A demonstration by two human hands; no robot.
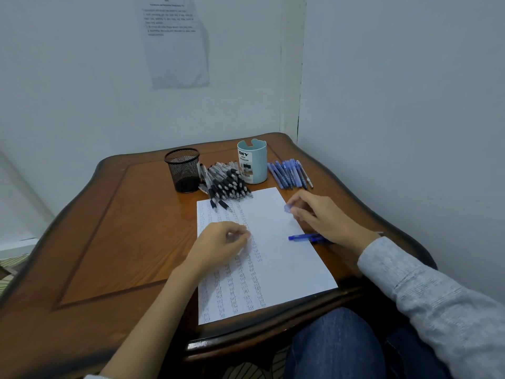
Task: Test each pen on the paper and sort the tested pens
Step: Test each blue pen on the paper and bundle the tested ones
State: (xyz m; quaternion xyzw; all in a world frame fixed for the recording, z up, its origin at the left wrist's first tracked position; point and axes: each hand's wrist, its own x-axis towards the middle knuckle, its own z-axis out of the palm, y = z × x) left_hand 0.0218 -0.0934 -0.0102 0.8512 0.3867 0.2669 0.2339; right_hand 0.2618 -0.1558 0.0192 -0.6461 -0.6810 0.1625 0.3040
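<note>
Two pale bluish-white walls meet in a corner: the back wall (82,77) and the right wall (410,91), joined by a dark vertical seam (299,91). A printed notice (175,42) hangs on the back wall. The brown wooden worktop (109,228) has a dark scalloped rim and sits tight into that corner. Patterned green-and-cream floor (11,266) shows past its left edge. The light is soft and even.

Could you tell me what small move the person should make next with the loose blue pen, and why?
Probably the left hand should pick up the blue pen lying partly on the paper by the right wrist. The right hand pinches a small blue cap, so the pen seems uncapped and lies unheld; whether it has been tested I cannot tell.
</note>
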